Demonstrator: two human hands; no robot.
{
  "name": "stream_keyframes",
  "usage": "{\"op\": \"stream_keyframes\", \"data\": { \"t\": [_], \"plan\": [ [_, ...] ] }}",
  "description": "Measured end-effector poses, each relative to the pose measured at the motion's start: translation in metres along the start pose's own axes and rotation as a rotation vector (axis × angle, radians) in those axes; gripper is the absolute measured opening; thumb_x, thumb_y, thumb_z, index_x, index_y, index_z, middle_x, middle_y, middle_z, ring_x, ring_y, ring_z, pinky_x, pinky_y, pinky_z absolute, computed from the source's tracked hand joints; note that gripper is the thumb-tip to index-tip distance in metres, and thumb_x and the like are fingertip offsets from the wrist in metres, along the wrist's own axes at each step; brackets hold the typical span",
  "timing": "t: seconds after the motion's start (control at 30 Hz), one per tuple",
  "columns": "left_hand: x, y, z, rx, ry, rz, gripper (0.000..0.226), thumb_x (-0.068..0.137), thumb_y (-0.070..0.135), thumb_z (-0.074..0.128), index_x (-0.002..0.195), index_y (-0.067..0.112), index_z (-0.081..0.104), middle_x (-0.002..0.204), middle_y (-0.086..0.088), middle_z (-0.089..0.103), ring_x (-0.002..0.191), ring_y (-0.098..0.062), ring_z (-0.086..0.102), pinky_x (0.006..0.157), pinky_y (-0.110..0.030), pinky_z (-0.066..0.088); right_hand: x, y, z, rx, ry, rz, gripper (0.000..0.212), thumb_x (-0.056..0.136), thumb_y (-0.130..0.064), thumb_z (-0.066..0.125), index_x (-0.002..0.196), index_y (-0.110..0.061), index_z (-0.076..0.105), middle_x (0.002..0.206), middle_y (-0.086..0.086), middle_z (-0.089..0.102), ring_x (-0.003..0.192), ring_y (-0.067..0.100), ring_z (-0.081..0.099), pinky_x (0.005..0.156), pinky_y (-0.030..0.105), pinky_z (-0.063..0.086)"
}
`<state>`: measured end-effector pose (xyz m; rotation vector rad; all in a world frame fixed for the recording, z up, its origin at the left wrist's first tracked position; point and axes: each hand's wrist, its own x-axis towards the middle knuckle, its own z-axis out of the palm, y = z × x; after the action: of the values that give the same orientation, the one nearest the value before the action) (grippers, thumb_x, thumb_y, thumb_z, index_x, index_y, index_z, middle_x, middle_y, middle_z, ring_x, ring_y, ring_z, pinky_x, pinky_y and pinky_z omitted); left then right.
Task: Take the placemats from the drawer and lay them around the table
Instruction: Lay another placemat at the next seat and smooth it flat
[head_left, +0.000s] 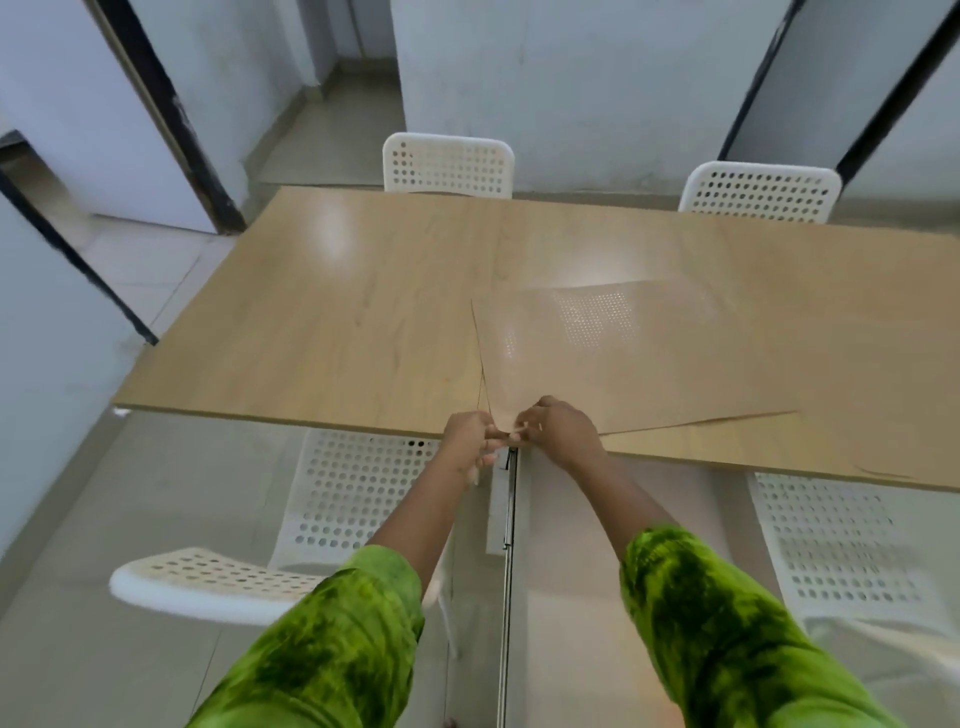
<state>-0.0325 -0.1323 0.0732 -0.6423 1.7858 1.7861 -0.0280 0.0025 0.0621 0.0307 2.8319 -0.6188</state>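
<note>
A stack of thin tan placemats (613, 358) lies on the light wooden table (322, 312), near its front edge and slightly right of centre. They are glossy and nearly the table's colour. Their near corner pokes over the table edge. My left hand (470, 436) and my right hand (558, 428) meet at that corner, both pinching it, fingers closed on the mats' edges. A lower mat's edge fans out to the right (727, 418). No drawer is in view.
Two white perforated chairs stand at the far side (448, 163) (756, 189). Two more sit on my side, one left (291, 519) and one right (841, 540). A metal table leg (506, 571) runs down between my arms. Grey walls and dark door frames surround.
</note>
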Motion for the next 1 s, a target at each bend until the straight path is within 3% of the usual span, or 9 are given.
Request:
{"op": "stream_keyframes", "data": {
  "t": [0.2, 0.37, 0.47, 0.53, 0.6, 0.7, 0.77, 0.87, 1.0],
  "plan": [
    [0.008, 0.012, 0.01, 0.024, 0.009, -0.027, 0.017, 0.095, 0.017, 0.041, 0.102, 0.007, 0.053, 0.082, -0.006, 0.053, 0.073, -0.018, 0.05, 0.067, -0.029, 0.039, 0.001, 0.006, 0.006, 0.114, 0.065, 0.045, 0.028, 0.094, -0.016, 0.046, 0.113, -0.01, 0.066, 0.118, 0.009, 0.062, 0.107, 0.027, 0.058, 0.079, 0.028, 0.038],
    [0.013, 0.017, 0.012, 0.059, 0.103, -0.001, 0.045, 0.092, 0.031, 0.045, 0.124, 0.0, 0.054, 0.116, -0.015, 0.059, 0.09, -0.031, 0.058, 0.061, -0.026, 0.041, -0.01, 0.001, 0.002, 0.372, 0.364, 0.202, 0.023, 0.096, -0.016, 0.039, 0.092, -0.003, 0.058, 0.079, 0.008, 0.056, 0.074, 0.022, 0.051, 0.062, 0.029, 0.031],
    [0.009, 0.033, 0.016, -0.101, -0.069, -0.027, 0.042, 0.093, 0.048, 0.045, 0.11, 0.011, 0.051, 0.092, -0.011, 0.059, 0.08, -0.026, 0.059, 0.065, -0.032, 0.05, -0.025, -0.01, -0.005, 0.188, 0.411, 0.052, 0.026, 0.097, -0.019, 0.038, 0.092, -0.004, 0.058, 0.08, 0.007, 0.056, 0.074, 0.02, 0.05, 0.061, 0.03, 0.031],
    [0.005, 0.046, 0.019, -0.134, -0.166, -0.047, 0.027, 0.096, 0.037, 0.047, 0.099, 0.01, 0.053, 0.081, -0.01, 0.057, 0.068, -0.024, 0.056, 0.054, -0.03, 0.053, -0.036, -0.014, -0.005, 0.05, 0.355, -0.072, 0.027, 0.096, -0.022, 0.038, 0.093, -0.005, 0.059, 0.087, 0.008, 0.06, 0.084, 0.022, 0.053, 0.063, 0.033, 0.035],
    [0.01, 0.054, 0.02, 0.043, -0.094, 0.008, 0.012, 0.095, 0.004, 0.042, 0.091, 0.004, 0.054, 0.078, -0.013, 0.054, 0.064, -0.025, 0.054, 0.045, -0.028, 0.05, -0.045, -0.006, -0.005, 0.122, 0.32, -0.109, 0.03, 0.095, -0.026, 0.039, 0.093, -0.006, 0.061, 0.091, 0.009, 0.064, 0.088, 0.024, 0.056, 0.067, 0.034, 0.038],
    [0.027, 0.054, -0.002, 0.196, -0.004, 0.101, 0.045, 0.082, -0.016, 0.036, 0.116, 0.002, 0.059, 0.109, -0.019, 0.061, 0.1, -0.037, 0.059, 0.086, -0.048, 0.054, -0.047, 0.025, -0.019, 0.372, 0.378, 0.082, 0.027, 0.096, -0.022, 0.04, 0.09, -0.004, 0.06, 0.093, 0.014, 0.063, 0.092, 0.029, 0.057, 0.07, 0.035, 0.039],
    [0.022, 0.051, -0.025, 0.143, -0.032, 0.109, 0.049, 0.082, -0.015, 0.038, 0.118, 0.006, 0.061, 0.109, -0.016, 0.063, 0.098, -0.035, 0.06, 0.078, -0.042, 0.057, -0.044, 0.061, -0.032, 0.358, 0.416, 0.295, 0.026, 0.094, -0.018, 0.042, 0.106, -0.004, 0.06, 0.11, 0.018, 0.06, 0.109, 0.032, 0.051, 0.081, 0.034, 0.04],
    [0.014, 0.037, -0.057, 0.069, -0.086, 0.055, 0.029, 0.089, -0.011, 0.042, 0.106, 0.004, 0.06, 0.089, -0.012, 0.061, 0.078, -0.023, 0.059, 0.057, -0.027, 0.058, -0.05, 0.113, -0.044, 0.217, 0.332, 0.68, 0.039, 0.092, -0.017, 0.042, 0.128, -0.003, 0.047, 0.135, 0.021, 0.042, 0.125, 0.035, 0.035, 0.099, 0.039, 0.036],
    [0.007, 0.016, -0.068, 0.092, -0.024, -0.004, 0.03, 0.089, -0.014, 0.044, 0.11, 0.003, 0.056, 0.085, -0.011, 0.059, 0.077, -0.021, 0.057, 0.071, -0.033, 0.051, -0.062, 0.142, -0.047, 0.188, 0.267, 0.863, 0.043, 0.09, -0.017, 0.044, 0.132, -0.007, 0.041, 0.14, 0.02, 0.031, 0.128, 0.035, 0.029, 0.104, 0.043, 0.03]
  ]
}}
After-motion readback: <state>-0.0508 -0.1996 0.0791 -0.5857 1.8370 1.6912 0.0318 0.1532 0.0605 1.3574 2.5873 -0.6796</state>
